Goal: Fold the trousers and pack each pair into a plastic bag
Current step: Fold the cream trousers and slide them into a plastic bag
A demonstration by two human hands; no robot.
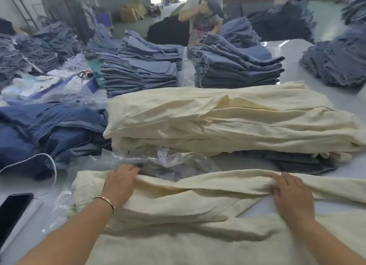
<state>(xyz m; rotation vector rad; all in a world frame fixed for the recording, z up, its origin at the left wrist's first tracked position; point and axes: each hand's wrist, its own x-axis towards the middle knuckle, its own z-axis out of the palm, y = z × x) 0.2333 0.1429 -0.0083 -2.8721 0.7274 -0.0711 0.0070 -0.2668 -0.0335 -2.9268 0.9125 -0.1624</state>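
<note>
A pair of cream trousers (188,211) lies across the near table, partly folded. My left hand (119,182) grips its far fold at the left, fingers curled over the cloth edge. My right hand (291,191) grips the same fold at the right. Crumpled clear plastic bags (168,161) lie just behind the fold, with dark cloth showing through. A stack of more cream trousers (227,118) sits behind the bags.
Dark blue jeans (49,130) are heaped at the left. Stacks of folded blue jeans (142,74) (237,68) fill the far table. A black phone (13,211) with a white cable lies at the near left. Another person (202,17) stands at the far side.
</note>
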